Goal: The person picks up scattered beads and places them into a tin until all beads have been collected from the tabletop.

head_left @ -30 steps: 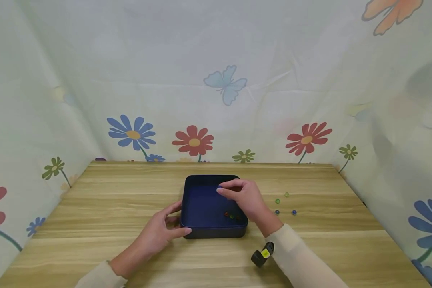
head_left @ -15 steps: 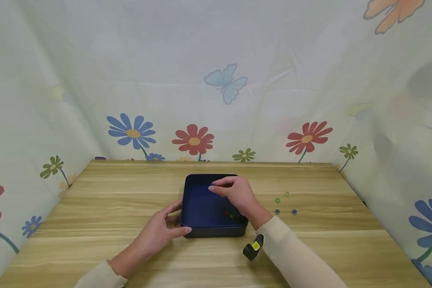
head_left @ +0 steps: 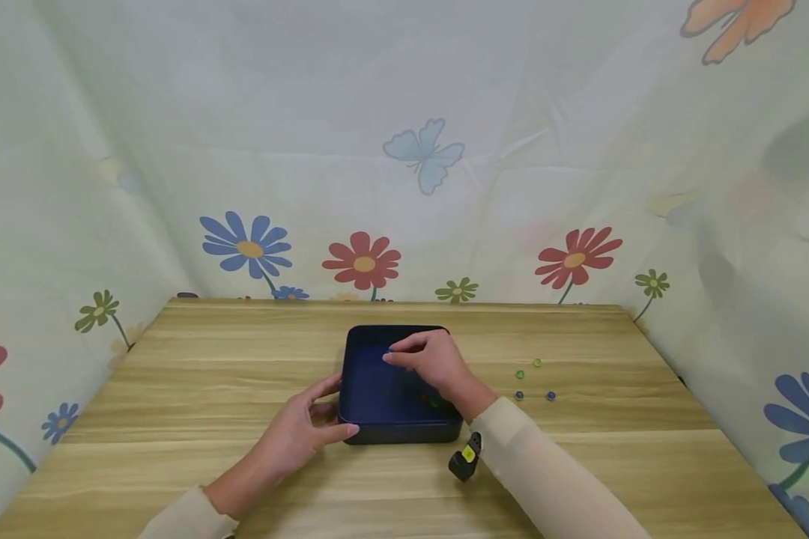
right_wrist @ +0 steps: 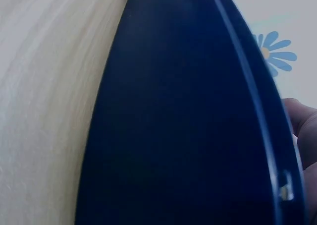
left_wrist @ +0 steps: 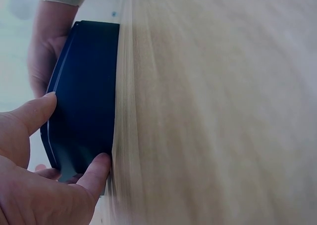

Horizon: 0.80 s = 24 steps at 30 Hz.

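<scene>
1. Our right hand (head_left: 431, 364) hangs over the inside of the dark blue tray (head_left: 377, 389), fingers bent and the fingertips drawn together toward the tray's far left part. We cannot tell whether they pinch anything; nothing shows between them in the head view.
2. Our left hand (head_left: 306, 430) grips the tray's near left corner: the thumb lies along the front wall and the fingers sit against the left wall. The left wrist view shows the same hold, with the thumb (left_wrist: 96, 173) pressed low on the tray's outer wall (left_wrist: 86, 96) and a finger up at the rim.
3. The tray stands flat on the wooden bench (head_left: 243, 479), about in the middle of it. The right wrist view shows only the tray's blue floor (right_wrist: 173, 126) and rim from close by, with the bench (right_wrist: 44, 86) beside it.
4. In the tray's near right corner, partly hidden under our right wrist, lie a few small beads (head_left: 433, 402), red and green as far as we can make out.
5. To the right of the tray, well apart from it, four more small beads lie loose on the bench: two green ones (head_left: 529, 368) farther back and two blue ones (head_left: 535, 395) nearer us.
6. A small black device with a yellow mark (head_left: 465, 458) is strapped under our right forearm, just past the tray's near right corner.
7. A pale curtain printed with flowers and a butterfly (head_left: 423, 156) closes in the bench on three sides.
</scene>
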Available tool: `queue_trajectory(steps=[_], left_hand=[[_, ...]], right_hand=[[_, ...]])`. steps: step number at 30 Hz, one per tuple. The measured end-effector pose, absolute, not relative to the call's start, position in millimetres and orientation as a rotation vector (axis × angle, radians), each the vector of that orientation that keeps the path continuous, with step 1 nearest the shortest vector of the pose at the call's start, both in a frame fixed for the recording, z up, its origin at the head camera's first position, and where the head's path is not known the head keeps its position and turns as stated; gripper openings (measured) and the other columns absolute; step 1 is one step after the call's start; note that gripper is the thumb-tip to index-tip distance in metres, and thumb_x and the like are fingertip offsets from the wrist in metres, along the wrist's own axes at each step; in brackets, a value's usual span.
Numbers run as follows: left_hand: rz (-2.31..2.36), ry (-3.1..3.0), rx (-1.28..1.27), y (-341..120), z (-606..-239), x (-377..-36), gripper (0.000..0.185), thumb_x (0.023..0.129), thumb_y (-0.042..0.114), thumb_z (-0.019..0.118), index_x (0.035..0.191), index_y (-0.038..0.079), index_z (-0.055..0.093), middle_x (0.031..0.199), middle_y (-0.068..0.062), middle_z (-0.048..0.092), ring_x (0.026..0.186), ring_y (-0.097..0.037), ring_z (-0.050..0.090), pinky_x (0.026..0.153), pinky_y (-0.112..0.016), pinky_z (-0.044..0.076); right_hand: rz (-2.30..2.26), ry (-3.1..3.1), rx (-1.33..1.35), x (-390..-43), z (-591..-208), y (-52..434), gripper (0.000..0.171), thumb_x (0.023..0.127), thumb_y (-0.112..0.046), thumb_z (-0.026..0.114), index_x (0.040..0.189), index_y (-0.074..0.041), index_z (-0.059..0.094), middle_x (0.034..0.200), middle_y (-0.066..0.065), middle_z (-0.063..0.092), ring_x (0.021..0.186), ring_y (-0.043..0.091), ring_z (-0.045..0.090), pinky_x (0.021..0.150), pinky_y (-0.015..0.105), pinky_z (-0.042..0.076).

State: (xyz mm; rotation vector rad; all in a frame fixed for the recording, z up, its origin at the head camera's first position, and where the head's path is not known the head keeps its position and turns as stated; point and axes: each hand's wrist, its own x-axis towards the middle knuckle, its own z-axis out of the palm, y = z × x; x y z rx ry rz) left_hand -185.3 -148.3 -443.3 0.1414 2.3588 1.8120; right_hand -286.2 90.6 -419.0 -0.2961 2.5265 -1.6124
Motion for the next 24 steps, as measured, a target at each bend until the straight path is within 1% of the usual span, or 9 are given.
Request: queue_trajectory(steps=[2, 7, 12, 19, 24], left_hand=[[1.811, 2.358, 0.141, -148, -443, -185, 0.088, 0.083, 0.017, 0.087, 0.158, 0.015, 0.041, 0.158, -0.017, 0.046, 0.138, -0.041, 0.054, 0.101, -0.042, 0.056], [1.791, 2.373, 0.129, -148, -444, -185, 0.088, 0.083, 0.018, 0.087, 0.158, 0.017, 0.041, 0.158, -0.017, 0.046, 0.137, -0.041, 0.054, 0.101, -0.042, 0.056], [1.786, 2.381, 0.103, -147, -444, -185, 0.088, 0.082, 0.019, 0.088, 0.157, 0.019, 0.042, 0.157, -0.014, 0.048, 0.137, -0.040, 0.055, 0.100, -0.040, 0.057], [1.779, 2.384, 0.122, -148, -443, -186, 0.088, 0.082, 0.020, 0.088, 0.157, 0.018, 0.041, 0.157, -0.015, 0.048, 0.137, -0.040, 0.054, 0.100, -0.040, 0.057], [1.764, 2.393, 0.128, -149, -443, -186, 0.088, 0.083, 0.021, 0.087, 0.158, 0.017, 0.041, 0.157, -0.016, 0.048, 0.137, -0.042, 0.054, 0.101, -0.042, 0.056]], right_hand=[[-1.583, 2.539, -0.304, -287, -421, 89, 0.021, 0.084, -0.033, 0.086, 0.099, -0.019, 0.084, 0.098, -0.001, 0.078, 0.081, 0.018, 0.066, 0.070, 0.029, 0.055], [-1.509, 2.565, -0.348, -290, -426, 85, 0.019, 0.084, -0.030, 0.087, 0.097, -0.017, 0.084, 0.095, 0.000, 0.077, 0.077, 0.016, 0.065, 0.068, 0.028, 0.056], [-1.454, 2.601, -0.362, -290, -426, 82, 0.017, 0.082, -0.027, 0.088, 0.095, -0.015, 0.085, 0.097, 0.001, 0.077, 0.075, 0.013, 0.067, 0.069, 0.028, 0.058], [-1.371, 2.634, -0.346, -294, -424, 83, 0.017, 0.082, -0.026, 0.088, 0.094, -0.015, 0.084, 0.096, 0.002, 0.077, 0.073, 0.014, 0.067, 0.068, 0.029, 0.058], [-1.316, 2.636, -0.337, -298, -425, 83, 0.016, 0.082, -0.026, 0.088, 0.092, -0.015, 0.084, 0.096, 0.002, 0.077, 0.073, 0.014, 0.068, 0.069, 0.030, 0.059]])
